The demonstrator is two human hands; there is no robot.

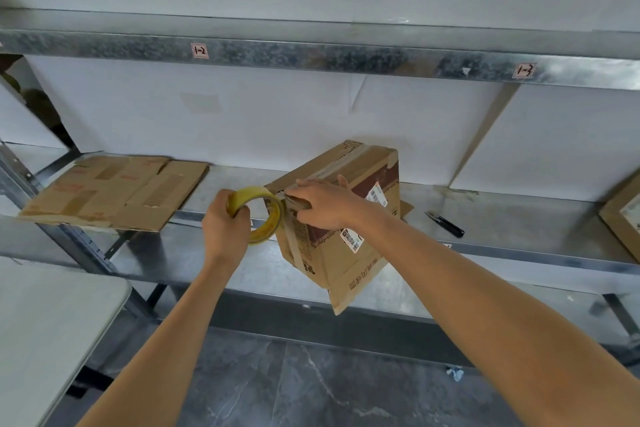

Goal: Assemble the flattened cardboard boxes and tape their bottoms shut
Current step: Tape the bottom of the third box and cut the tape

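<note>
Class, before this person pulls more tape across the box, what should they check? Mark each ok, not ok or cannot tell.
1. Left hand grips the tape roll: ok.
2. Right hand presses down on the box: ok.
3. Box rests fully on the shelf: not ok, it overhangs the front edge.
4. Tape lies flat on the seam: cannot tell.
5. Cutter lies nearby on the shelf: ok.

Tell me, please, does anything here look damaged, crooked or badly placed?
Yes. The box sits tilted over the front edge of the shelf, steadied by the right hand, with one flap hanging loose below. The flattened cardboard on the left also overhangs that edge, and its rim looks torn.
</note>
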